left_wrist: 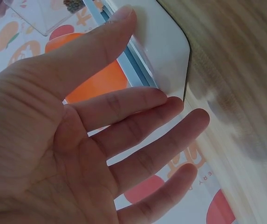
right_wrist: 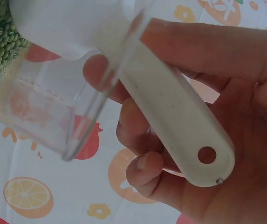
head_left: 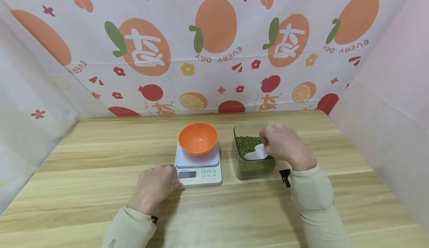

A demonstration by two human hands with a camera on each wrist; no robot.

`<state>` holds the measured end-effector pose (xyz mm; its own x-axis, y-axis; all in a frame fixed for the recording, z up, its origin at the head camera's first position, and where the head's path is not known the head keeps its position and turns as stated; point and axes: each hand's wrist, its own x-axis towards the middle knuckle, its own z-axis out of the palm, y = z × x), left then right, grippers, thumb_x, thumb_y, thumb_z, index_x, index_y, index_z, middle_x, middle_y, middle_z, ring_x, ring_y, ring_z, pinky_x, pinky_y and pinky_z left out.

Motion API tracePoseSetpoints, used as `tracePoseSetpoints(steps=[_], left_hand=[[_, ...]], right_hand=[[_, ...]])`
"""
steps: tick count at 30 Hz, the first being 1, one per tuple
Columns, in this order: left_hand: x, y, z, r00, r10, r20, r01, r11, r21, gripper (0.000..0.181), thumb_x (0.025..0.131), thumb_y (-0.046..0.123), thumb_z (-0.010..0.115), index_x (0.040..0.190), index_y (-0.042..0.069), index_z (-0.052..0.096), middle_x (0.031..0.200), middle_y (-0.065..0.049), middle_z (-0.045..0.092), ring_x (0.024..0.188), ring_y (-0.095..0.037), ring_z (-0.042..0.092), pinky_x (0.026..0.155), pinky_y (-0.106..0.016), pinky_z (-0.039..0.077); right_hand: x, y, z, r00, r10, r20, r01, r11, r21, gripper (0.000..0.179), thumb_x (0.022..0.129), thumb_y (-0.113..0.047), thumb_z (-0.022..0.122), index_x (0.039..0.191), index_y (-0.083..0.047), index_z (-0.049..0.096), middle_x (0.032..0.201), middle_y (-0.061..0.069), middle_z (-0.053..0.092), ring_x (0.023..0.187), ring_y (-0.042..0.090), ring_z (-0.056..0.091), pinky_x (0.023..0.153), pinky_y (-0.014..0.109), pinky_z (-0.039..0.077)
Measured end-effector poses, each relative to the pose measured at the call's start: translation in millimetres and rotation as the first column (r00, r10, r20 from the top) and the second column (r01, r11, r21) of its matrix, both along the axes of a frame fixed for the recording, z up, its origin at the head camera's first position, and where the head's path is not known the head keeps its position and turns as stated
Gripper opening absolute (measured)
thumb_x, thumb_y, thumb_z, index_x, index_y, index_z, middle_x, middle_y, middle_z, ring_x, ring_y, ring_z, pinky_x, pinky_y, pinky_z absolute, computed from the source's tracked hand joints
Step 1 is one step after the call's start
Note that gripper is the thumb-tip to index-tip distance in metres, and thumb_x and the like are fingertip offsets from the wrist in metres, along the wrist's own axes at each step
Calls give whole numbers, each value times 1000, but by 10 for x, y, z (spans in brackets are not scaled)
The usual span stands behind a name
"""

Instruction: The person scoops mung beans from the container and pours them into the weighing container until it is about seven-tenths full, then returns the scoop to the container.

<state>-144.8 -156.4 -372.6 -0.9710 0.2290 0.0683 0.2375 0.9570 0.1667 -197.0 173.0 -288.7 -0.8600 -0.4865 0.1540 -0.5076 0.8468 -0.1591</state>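
Observation:
My right hand [head_left: 283, 143] holds a white plastic scoop [head_left: 257, 153] by its handle, over the far-reaching rim of a clear container [head_left: 246, 129]. Green mung beans [head_left: 246, 142] fill part of this container, and the scoop's bowl is at their surface. In the right wrist view, thumb and fingers wrap the scoop handle [right_wrist: 175, 107], whose end has a hole. My left hand [head_left: 157, 183] touches the left front corner of a white kitchen scale [head_left: 198, 180], its fingers fairly straight in the left wrist view. On the scale stands an orange bowl [head_left: 198, 139] with nothing visible inside; the display digits are unreadable.
The container stands just right of the scale on a wooden table [head_left: 214, 218]. A fruit-printed cloth [head_left: 214, 73] hangs behind the table's back edge, and pale sheets hang at both sides.

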Motion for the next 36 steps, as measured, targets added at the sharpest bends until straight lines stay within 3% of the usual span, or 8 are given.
tracePoseSetpoints(steps=[9,16,27,36], left_hand=[[2,4,-41,1000,7,-4,-7,1000,2,36,71,31,93,76,10,64,66,1,54,57,-18,50,51,-41,48],[1,7,-51,1000,0,-9,0,1000,-7,36,71,32,93,77,9,65,64,1,52,57,-18,48,49,-40,47],[6,9,-28,1000,9,6,-9,1000,-8,37,72,32,92,80,8,66,64,0,52,57,-19,48,50,-40,46],[11,-1,-25,1000,8,-3,-8,1000,-10,38,71,32,93,81,7,67,63,0,52,56,-18,47,48,-39,45]], right_hand=[[-11,21,-126,1000,20,5,-19,999,-42,32,66,17,52,60,-13,45,61,-1,40,62,18,40,58,30,34],[-25,34,-238,998,53,28,-51,995,-85,33,72,19,57,64,-11,46,62,-2,37,66,20,39,61,31,34],[-33,15,-288,999,41,11,-40,994,-105,37,71,21,55,61,-12,43,61,-2,34,65,19,39,61,31,33],[-32,-14,-324,999,19,34,-15,994,-106,36,68,21,53,60,-13,43,61,-1,39,64,19,40,59,30,33]])
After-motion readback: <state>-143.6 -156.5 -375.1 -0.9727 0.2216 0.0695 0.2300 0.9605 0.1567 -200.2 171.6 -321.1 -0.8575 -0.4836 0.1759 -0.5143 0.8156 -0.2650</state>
